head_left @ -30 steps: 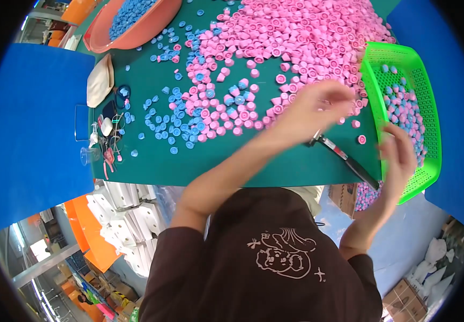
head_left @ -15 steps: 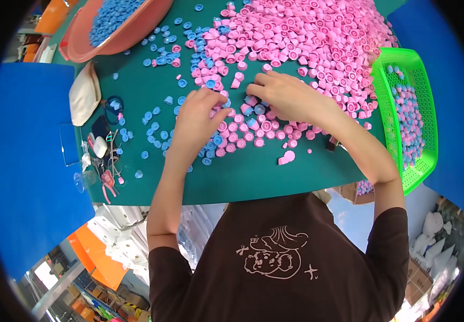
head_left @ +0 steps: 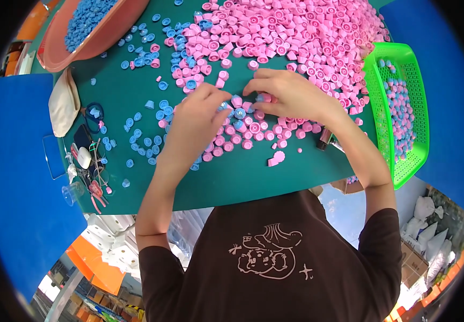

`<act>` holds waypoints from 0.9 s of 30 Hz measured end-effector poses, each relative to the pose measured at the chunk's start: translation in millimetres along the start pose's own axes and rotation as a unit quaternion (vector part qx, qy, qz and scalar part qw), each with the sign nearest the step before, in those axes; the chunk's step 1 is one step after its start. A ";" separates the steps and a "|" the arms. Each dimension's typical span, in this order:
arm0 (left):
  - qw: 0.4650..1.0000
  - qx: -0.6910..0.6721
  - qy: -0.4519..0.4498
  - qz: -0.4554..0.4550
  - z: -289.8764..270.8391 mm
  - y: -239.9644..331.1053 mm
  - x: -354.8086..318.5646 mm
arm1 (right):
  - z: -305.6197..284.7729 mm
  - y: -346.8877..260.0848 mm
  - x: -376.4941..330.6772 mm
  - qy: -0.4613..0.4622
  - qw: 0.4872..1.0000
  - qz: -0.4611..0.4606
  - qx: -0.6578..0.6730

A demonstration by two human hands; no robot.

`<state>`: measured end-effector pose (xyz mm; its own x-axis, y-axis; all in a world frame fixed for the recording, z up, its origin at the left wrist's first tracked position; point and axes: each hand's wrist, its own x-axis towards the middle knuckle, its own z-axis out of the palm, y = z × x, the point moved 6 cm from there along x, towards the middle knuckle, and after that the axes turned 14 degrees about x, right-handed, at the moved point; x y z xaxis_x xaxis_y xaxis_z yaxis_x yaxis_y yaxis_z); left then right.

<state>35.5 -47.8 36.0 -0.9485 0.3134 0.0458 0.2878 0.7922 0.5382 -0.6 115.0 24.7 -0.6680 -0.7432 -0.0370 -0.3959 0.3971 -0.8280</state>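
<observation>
From the head view, both my hands lay on the green bench top (head_left: 232,177), close together near its middle. My left hand (head_left: 197,121) rested palm down with the fingers curled loosely over a scatter of mixed caps; whether it gripped any of them I could not tell. My right hand (head_left: 291,94) sat just beside it, fingers bent inward and fingertips pinching at a small blue cap (head_left: 239,112) among the pink ones, though the hold itself was hidden by my knuckles. One big heap of pink caps (head_left: 296,27) spread across the far right part of the bench, far too many to count, its near edge touching my right hand. Loose blue caps (head_left: 151,107) lay strewn toward the left, several dozen at a guess. There was one salmon-coloured basin (head_left: 108,37) at the far left corner, holding blue caps, and one green mesh basket (head_left: 387,118) along the right edge, holding mixed blue and pink caps. One pale cloth pouch (head_left: 63,104) and a tangle of small tools (head_left: 87,161) lay by the left edge.
</observation>
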 end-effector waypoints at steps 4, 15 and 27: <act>0.996 0.044 -0.014 0.074 21.5 11.8 -0.7 | 21.2 11.3 4.3 -0.059 0.996 0.057 -0.024; 0.987 0.060 -0.070 0.133 31.5 18.3 10.5 | -10.5 30.3 -37.9 0.086 0.834 0.161 0.521; 0.989 -0.110 -0.084 -0.045 29.8 -19.5 26.3 | 33.8 1.2 -14.1 0.079 0.993 0.065 -0.058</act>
<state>8.8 -39.5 1.6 -0.9283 0.3439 -0.1416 0.1492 0.6932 0.7052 29.6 107.7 5.3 -0.8058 -0.5906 -0.0439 -0.3627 0.5507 -0.7518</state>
